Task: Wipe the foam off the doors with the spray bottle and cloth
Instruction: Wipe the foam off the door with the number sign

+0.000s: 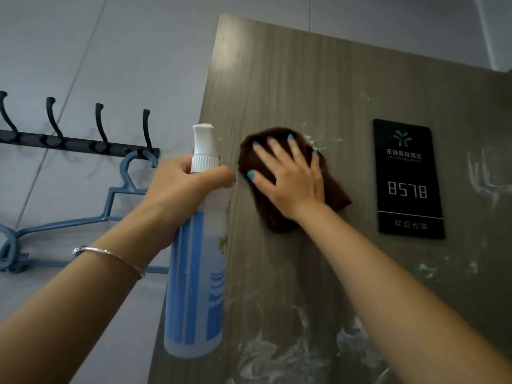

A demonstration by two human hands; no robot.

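The grey wood-grain door (291,87) fills the right of the frame, foam (279,353) smeared across its lower part; the spray bottle (195,286) stands centre, the left hand (180,189) wrapped around its neck; the right hand (288,173), fingers spread flat, presses the brown cloth (336,196) against the door's middle, left of the black room plaque (408,180).

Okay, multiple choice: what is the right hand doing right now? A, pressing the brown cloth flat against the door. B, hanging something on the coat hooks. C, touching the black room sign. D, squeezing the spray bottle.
A: the right hand lies with spread fingers on the brown cloth against the door.
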